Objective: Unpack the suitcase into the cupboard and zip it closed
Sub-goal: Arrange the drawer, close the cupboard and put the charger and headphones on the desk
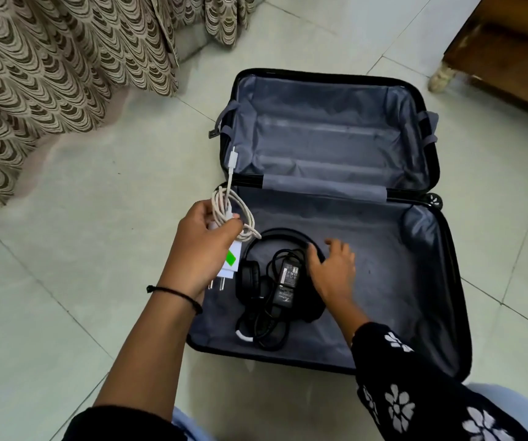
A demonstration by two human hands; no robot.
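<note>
The suitcase (415, 313) lay open flat on the floor (97, 186) in front of me. In its near half, toward the left side, sat the headphones (250, 278), with the black adapter (288, 281) lying across them, its long axis running away from me. My left hand (202, 246) gripped the white charger (232, 265) and its coiled cable (234, 211) over the case's left edge. My right hand (329, 268), fingers spread and nearly straight, rested on the headband and gripped nothing — the nearer hand, and the only free one, I judged, for that pile.
</note>
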